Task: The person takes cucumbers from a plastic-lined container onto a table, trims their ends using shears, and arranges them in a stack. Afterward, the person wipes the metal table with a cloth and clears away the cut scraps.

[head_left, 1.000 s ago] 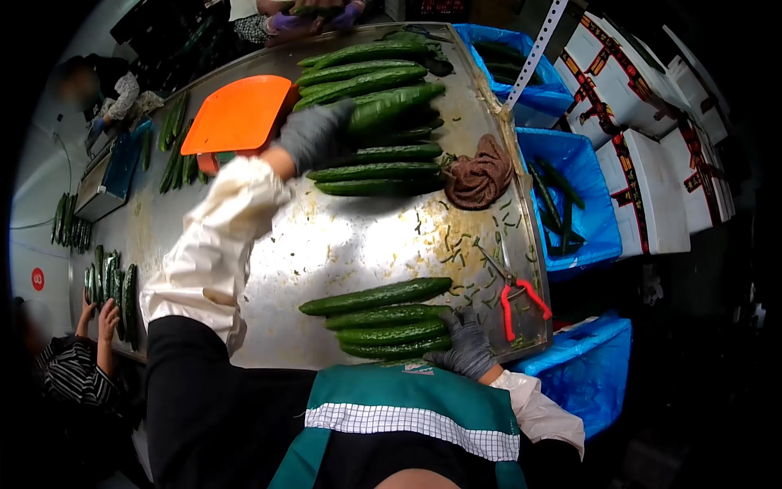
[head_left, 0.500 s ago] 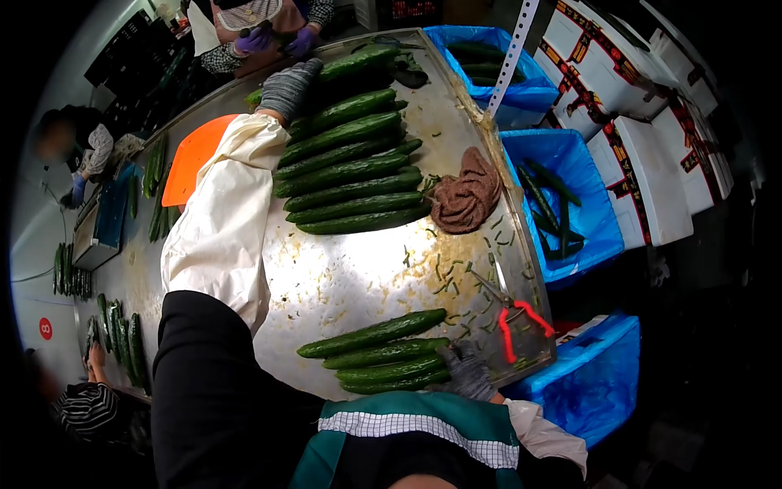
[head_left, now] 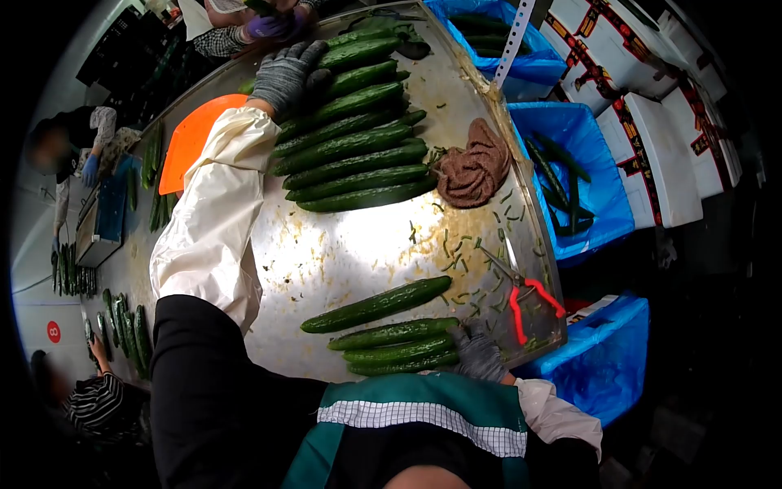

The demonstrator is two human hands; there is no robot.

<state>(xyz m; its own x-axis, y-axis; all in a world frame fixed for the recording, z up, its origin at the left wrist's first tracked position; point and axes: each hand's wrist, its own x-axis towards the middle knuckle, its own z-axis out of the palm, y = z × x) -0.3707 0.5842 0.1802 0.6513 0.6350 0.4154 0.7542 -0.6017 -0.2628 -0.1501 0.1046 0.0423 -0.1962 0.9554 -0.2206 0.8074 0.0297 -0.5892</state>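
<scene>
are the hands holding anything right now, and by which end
It cannot be told for sure. The left hand is at the left ends of the far cucumbers, the right hand at the right ends of the near cucumbers.

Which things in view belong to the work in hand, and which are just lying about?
In the work:
- far row of cucumbers, gloved left hand at their ends
- near group of cucumbers, gloved right hand at their ends

Apparently lying about:
- brown cloth
- red-handled scissors
- orange pan
</scene>
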